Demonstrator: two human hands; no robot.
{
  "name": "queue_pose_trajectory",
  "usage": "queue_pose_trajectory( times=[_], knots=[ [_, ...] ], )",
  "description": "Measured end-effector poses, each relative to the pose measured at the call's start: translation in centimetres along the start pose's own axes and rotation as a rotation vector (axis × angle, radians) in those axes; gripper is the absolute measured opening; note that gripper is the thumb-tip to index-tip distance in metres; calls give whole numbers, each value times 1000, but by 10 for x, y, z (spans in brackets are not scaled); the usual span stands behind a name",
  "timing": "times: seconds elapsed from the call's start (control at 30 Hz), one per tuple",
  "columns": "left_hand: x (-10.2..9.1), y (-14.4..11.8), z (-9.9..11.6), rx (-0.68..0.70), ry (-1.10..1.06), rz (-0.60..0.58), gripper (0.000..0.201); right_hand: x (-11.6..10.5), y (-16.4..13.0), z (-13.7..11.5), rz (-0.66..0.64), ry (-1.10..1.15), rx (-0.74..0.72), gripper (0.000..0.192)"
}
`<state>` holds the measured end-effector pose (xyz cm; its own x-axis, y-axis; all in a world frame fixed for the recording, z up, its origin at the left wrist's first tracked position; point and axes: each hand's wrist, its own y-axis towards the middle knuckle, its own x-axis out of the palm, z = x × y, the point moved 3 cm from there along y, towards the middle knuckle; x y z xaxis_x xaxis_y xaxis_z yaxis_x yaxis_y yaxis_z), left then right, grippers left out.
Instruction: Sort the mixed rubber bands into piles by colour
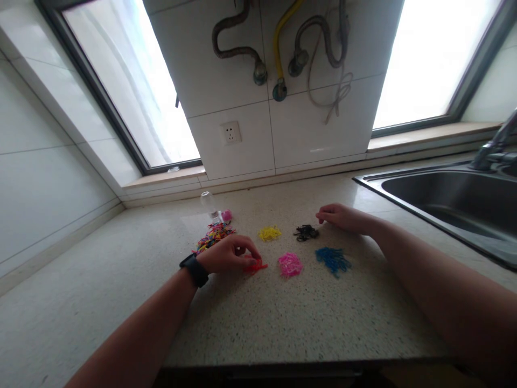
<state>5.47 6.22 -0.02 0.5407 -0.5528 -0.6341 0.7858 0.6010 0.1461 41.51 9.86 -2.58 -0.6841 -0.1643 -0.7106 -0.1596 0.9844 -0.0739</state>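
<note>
Speckled stone countertop (283,323) spreads before us, and we read it from the left. Farthest left among the small things sits a mixed heap of many-coloured bands (213,236), with a clear little bottle (209,205) and a pink cap (226,215) just behind it. Our left hand (228,254), a black watch (194,269) on its wrist, rests just in front of that heap; its fingers (249,253) are curled in and pinched together over the red bands (256,265), touching them, though we cannot tell how many they grip. Next comes the yellow pile (270,233), then the pink pile (290,264) nearer to us. Further right lie the black pile (306,233) and the blue pile (333,259), each apart from the others. Our right hand (341,215) lies flat on the counter just beside the black pile, fingers loosely bent and holding nothing that we can see. At the far right, a steel sink (444,196) is set into the counter, its tap (495,143) at the edge.
</note>
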Motion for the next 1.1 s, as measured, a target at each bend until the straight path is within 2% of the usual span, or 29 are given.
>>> queue_pose_trajectory(
  times=[0.07,0.1,0.23,0.37,0.47,0.57,0.63,0.73,0.93,1.1],
  knots=[
    [0,0,-4,-16,-3,51,12,0,0,-1,12,-13,9,50],
    [-2,0,-8,-34,-9,119,12,0,0,-1,17,-17,14,49],
    [-16,-3,-22,-103,-81,559,16,0,0,0,10,-4,2,49],
    [-43,-14,-35,-98,-49,914,23,-1,3,4,12,-11,-26,50],
    [-71,-33,-54,-137,164,1059,27,-1,4,6,25,-20,-37,50],
    [-95,-55,-85,-258,365,1095,29,-1,4,7,25,-13,-43,51],
    [-106,-66,-107,-350,346,1093,35,-1,3,7,29,-8,-38,51],
    [-113,-72,-128,-374,298,1081,43,-2,2,5,31,4,-41,51],
    [-107,-61,-129,-347,308,980,37,5,2,2,52,-68,-69,47],
    [-106,-58,-129,-340,298,939,36,17,0,-15,112,-74,-205,38]
  ],
)
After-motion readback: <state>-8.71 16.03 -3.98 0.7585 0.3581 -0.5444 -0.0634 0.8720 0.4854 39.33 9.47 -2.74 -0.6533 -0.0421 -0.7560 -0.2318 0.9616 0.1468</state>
